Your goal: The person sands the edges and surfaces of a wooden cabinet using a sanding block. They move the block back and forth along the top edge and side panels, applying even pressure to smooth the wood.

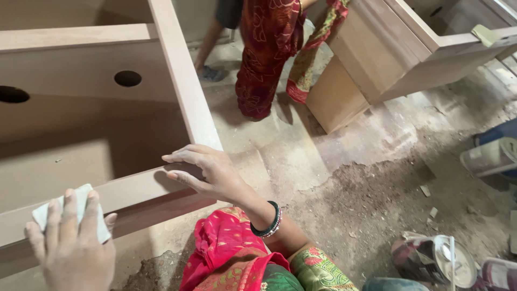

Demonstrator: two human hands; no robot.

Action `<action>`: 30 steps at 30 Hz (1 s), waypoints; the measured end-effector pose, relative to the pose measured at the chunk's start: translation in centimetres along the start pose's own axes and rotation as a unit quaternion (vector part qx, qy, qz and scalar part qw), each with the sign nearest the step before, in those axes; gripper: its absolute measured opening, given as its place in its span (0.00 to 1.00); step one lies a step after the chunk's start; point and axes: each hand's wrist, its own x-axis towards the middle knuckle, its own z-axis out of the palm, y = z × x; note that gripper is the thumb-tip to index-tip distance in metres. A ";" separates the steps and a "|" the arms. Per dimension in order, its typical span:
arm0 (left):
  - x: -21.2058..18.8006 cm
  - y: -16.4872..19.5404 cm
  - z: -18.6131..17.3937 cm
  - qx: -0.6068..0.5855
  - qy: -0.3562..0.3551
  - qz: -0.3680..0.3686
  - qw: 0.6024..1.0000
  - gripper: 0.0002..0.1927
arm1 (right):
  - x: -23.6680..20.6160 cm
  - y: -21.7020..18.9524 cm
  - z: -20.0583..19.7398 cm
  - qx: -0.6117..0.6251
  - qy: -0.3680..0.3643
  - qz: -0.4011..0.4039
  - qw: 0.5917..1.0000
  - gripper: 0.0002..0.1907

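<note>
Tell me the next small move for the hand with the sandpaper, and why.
Probably slide the left hand, which presses the folded sandpaper on the cabinet frame's front rail, along the rail toward the corner. The right hand already rests there bracing the frame, and the bare stretch of rail lies between the two hands.

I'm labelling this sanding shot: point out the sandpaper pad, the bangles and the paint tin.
sandpaper pad (82,197), head view, top corner above the fingers
bangles (269,221), head view, dark band
paint tin (455,267), head view, lid
</note>
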 end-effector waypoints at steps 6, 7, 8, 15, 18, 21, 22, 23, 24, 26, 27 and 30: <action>2.0 6.2 -4.4 -0.338 -0.106 0.025 0.935 0.22 | 0.5 0.4 -0.2 0.013 -0.009 -0.024 1.000 0.14; 2.0 7.6 -5.2 -0.377 0.074 0.063 0.921 0.19 | 0.5 0.5 -0.1 0.031 -0.012 -0.008 0.999 0.14; 2.2 8.8 -5.6 -0.402 0.058 0.094 0.909 0.12 | 0.6 0.5 -0.1 0.048 -0.016 0.011 0.999 0.14; 1.4 4.6 -2.9 -0.415 0.094 0.089 0.901 0.23 | 1.4 -0.2 0.4 -0.001 -0.022 0.021 1.000 0.14; 1.2 -1.5 -2.3 -0.341 0.047 0.027 0.938 0.34 | 1.8 -0.5 0.7 -0.006 -0.020 0.020 1.000 0.14; 1.5 -4.2 -2.3 -0.329 0.050 -0.051 0.942 0.24 | 1.9 -0.6 0.9 -0.010 -0.015 0.019 1.000 0.14; 1.5 -3.7 -2.5 -0.347 0.063 -0.045 0.935 0.25 | 1.8 -0.6 0.9 -0.010 -0.012 0.019 1.000 0.14; 1.6 -2.6 -2.7 -0.366 0.074 -0.039 0.927 0.27 | 1.7 -0.7 1.0 -0.023 -0.010 0.022 0.999 0.14; 1.5 -0.9 -2.9 -0.385 0.086 -0.034 0.918 0.29 | 1.6 -0.6 1.1 -0.037 -0.009 0.023 0.999 0.14; 1.5 4.1 -3.2 -0.436 0.112 0.014 0.893 0.30 | 1.5 -0.6 1.2 -0.059 -0.002 0.029 0.998 0.14; 1.6 6.5 -3.6 -0.398 0.092 0.075 0.910 0.26 | 1.5 -0.7 1.3 -0.066 0.000 0.035 0.997 0.14; 1.6 9.2 -3.4 -0.382 0.094 0.139 0.909 0.20 | 1.5 -0.6 1.5 -0.057 0.007 0.041 0.997 0.15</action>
